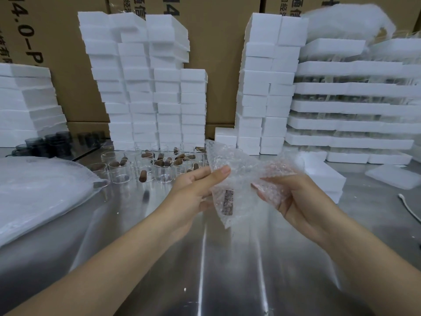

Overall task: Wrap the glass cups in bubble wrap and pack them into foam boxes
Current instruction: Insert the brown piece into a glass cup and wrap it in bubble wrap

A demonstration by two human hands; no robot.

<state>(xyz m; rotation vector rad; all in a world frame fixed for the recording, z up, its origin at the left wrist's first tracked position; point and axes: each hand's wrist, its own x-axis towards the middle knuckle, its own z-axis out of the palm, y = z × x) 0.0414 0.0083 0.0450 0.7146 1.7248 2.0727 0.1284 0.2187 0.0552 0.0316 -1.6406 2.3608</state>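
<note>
the left hand (196, 197) and the right hand (298, 201) hold one crumpled sheet of bubble wrap (241, 167) between them, raised above the shiny metal surface (205, 270). the left fingers (200, 174) lie behind the sheet's edge with the thumb pressed on its front, pinching it. the right fingers (266, 198) are curled round the other side, clamped on the wrap. just below the left thumb a brown cork-like piece (228, 201) shows through the bubbles; whether a cup sits in there with it cannot be told.

beyond the left fingers and well apart from them, clear glass cups (141, 165) stand in a cluster on the surface, with brown stoppers (180, 156) in and among them. behind the cups rise tall stacks of white foam boxes (148, 92). outward of the right fingers lies a single foam block (325, 176), near but not touching. far outward of the left fingers sits a heap of wrap sheets (38, 185), with dark cups (52, 142) beyond it.
</note>
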